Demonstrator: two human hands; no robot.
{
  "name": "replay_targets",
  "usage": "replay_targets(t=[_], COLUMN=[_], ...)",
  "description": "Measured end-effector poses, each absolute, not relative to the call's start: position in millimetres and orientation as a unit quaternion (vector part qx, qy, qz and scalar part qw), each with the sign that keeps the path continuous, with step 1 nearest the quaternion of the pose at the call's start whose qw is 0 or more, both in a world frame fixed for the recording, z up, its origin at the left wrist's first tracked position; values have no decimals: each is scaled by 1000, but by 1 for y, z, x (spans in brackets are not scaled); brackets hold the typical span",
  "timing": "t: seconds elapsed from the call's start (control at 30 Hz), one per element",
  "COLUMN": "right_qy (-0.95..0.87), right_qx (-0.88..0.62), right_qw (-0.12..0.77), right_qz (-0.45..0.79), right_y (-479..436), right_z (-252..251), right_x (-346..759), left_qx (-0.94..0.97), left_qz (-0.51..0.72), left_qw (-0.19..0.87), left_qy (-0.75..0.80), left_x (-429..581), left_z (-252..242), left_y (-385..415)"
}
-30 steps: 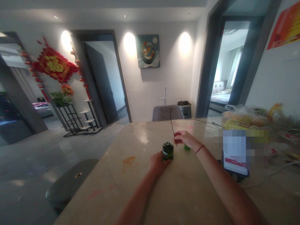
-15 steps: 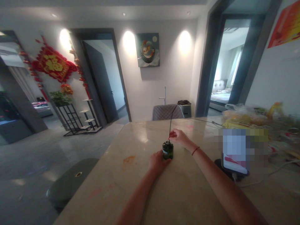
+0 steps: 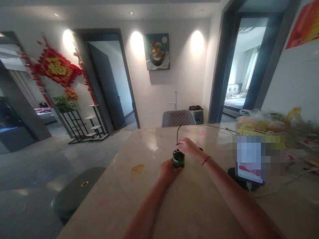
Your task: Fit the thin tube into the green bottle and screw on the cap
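Observation:
A small dark green glass bottle (image 3: 178, 160) stands upright on the table. My left hand (image 3: 167, 171) is closed around its lower part from the left, with the thumb across the near side. Just above the bottle's mouth, my right hand (image 3: 185, 146) pinches a thin dark stick (image 3: 177, 135) between its fingertips. The stick rises nearly upright, leaning slightly right at its top. Its lower end is hidden by the fingers and bottle neck, so how deep it sits is unclear. A small black object (image 3: 200, 149) lies partly hidden behind my right wrist.
A phone (image 3: 250, 174) with a cable leans on a dark stand at the right of the pale stone table (image 3: 119, 199). Plastic bags (image 3: 259, 118) and clutter lie behind it. A quilted chair (image 3: 178, 119) stands across the table; a green stool (image 3: 77, 186) is at left.
My right hand has shifted slightly left, over the bottle's mouth. The stick has come lower, with less of it showing above my fingers. My left hand has stayed on the bottle.

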State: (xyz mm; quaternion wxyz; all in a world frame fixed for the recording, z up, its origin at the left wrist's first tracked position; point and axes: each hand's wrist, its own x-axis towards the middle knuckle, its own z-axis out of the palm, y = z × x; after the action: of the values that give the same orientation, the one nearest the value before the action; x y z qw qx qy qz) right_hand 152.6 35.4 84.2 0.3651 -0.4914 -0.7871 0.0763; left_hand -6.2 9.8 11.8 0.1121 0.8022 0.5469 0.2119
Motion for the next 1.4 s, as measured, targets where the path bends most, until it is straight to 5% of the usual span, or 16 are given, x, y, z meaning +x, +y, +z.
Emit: replay_targets(t=[0.43, 0.67, 0.9, 1.17, 1.4], right_qy=[-788, -761, -806, -732, -719], right_qx=[-465, -483, -451, -436, -417], right_qw=[384, 356, 320, 380, 388], right_qz=[123, 247, 212, 360, 398], right_y=[34, 37, 36, 41, 36], right_z=[87, 74, 59, 17, -5], right_x=[157, 165, 156, 164, 165], left_qx=[800, 802, 803, 807, 687], left_qz=[198, 201, 211, 277, 352], left_qw=[119, 116, 125, 252, 245], left_qy=[554, 550, 543, 457, 586], left_x=[-5, -7, -8, -33, -74], left_z=[14, 12, 10, 0, -5], left_y=[10, 11, 11, 25, 53])
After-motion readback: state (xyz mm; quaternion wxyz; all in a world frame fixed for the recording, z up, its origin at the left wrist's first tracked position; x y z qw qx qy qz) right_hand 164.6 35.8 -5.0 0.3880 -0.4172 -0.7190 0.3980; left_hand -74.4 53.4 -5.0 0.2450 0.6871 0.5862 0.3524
